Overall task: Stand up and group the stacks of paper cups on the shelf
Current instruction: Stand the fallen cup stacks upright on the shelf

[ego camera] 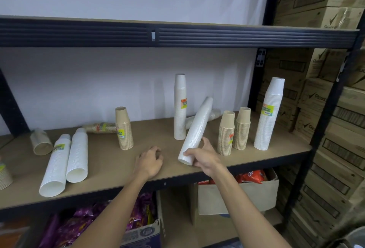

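My right hand (203, 155) grips the lower end of a long white cup stack (197, 129), tilted with its top leaning right. My left hand (150, 160) rests on the shelf board (158, 129) with fingers curled, holding nothing. Upright stand a tall white stack (180, 107), a big white stack (269, 113) at right, two brown stacks (235, 132) and one brown stack (124, 129). Lying flat are two white stacks (65, 161) at left, a brown stack (99, 128) and a white stack (214, 114) at the back.
A short brown stack (40, 142) lies at far left, another (5, 175) at the left edge. The upper shelf beam (177, 34) hangs overhead. Below are boxes of snack packs (252, 176). Cardboard cartons (325, 109) fill the right side beyond the black upright (324, 121).
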`<move>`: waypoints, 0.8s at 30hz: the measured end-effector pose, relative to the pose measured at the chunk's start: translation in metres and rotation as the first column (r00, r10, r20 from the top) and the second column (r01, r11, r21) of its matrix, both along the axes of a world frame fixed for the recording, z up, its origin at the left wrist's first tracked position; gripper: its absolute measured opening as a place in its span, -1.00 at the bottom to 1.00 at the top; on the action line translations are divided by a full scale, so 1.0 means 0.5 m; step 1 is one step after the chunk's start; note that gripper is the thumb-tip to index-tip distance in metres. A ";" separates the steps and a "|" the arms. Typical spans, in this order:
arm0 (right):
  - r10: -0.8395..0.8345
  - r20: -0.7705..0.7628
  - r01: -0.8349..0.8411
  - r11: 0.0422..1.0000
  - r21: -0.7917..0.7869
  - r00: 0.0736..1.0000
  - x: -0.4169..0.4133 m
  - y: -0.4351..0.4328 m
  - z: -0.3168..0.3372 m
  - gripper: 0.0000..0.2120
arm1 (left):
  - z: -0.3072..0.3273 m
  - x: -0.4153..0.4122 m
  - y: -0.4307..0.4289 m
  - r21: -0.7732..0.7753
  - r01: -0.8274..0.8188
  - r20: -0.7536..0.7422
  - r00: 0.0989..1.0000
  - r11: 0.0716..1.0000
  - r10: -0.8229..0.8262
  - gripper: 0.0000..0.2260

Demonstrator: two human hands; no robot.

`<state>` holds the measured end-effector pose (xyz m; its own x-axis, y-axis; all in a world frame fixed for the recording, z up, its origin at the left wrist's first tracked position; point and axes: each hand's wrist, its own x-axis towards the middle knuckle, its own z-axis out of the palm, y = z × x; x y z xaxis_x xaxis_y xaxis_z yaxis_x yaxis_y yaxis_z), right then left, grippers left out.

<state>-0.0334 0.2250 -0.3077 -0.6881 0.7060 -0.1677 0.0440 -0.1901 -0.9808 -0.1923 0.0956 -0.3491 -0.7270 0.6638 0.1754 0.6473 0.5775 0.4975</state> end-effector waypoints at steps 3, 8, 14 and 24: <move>-0.055 0.028 0.045 0.951 0.305 0.998 0.000 -0.003 0.000 -0.06 | -0.005 -0.004 -0.017 -0.048 0.002 -0.031 1.000 0.999 -0.004 -0.65; -0.029 0.031 0.005 0.802 0.597 0.999 -0.029 -0.021 -0.003 -0.05 | 0.003 -0.014 -0.050 -0.119 -0.039 -0.114 0.993 0.992 0.026 -0.63; 0.008 0.028 -0.025 0.741 0.671 1.000 -0.135 -0.049 -0.038 -0.12 | 0.003 -0.050 -0.079 -0.164 -0.052 -0.098 0.995 0.985 0.036 -0.59; -0.050 0.089 -0.024 0.737 0.675 0.995 -0.267 -0.015 -0.062 -0.39 | -0.010 -0.076 -0.059 -0.175 -0.039 -0.135 0.991 0.984 0.015 -0.52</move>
<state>-0.1668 0.2177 -0.3389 -0.6846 0.6676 0.2926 0.1456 0.5186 -0.8425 -0.2303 0.0661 -0.3540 -0.7233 0.6734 0.1530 0.6835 0.6667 0.2972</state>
